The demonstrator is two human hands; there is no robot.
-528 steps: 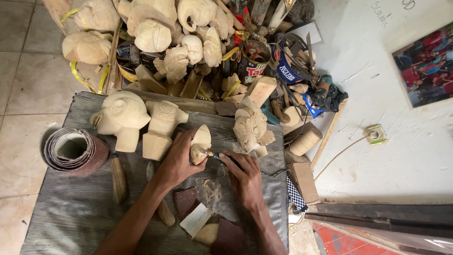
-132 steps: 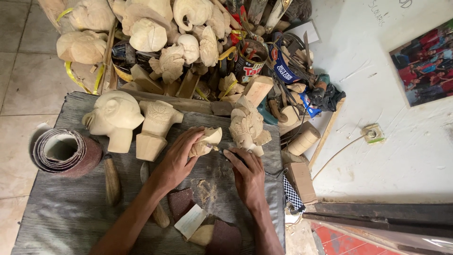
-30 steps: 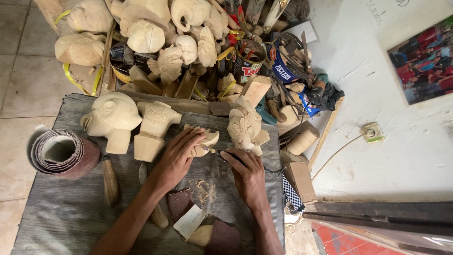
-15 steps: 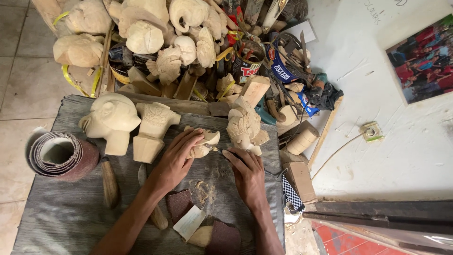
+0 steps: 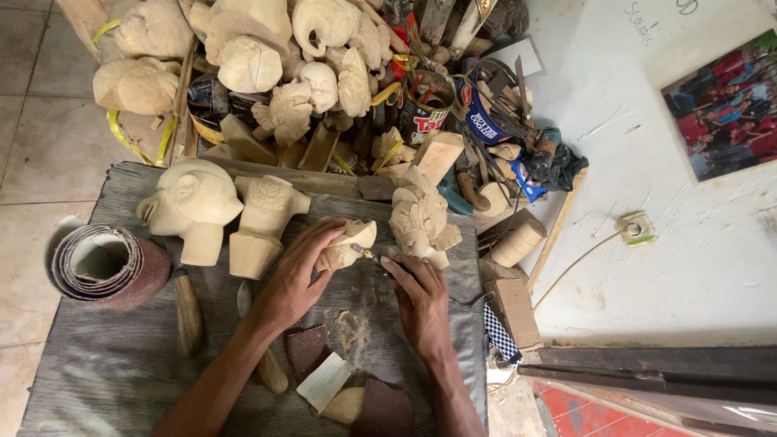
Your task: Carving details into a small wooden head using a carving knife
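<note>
Head view: the left hand (image 5: 295, 275) grips a small pale wood carving (image 5: 346, 247) on the bench (image 5: 105, 356). The right hand (image 5: 421, 299) is closed around a thin carving tool (image 5: 368, 255) whose tip touches the carving.

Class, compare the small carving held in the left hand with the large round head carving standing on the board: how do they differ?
The small carving is gripped by the left hand, with the right hand beside it; the head carving stands untouched. The small carving is far smaller and lies tilted; the head carving is bulky, smooth and upright on its neck. Both are pale, unpainted wood.
</note>
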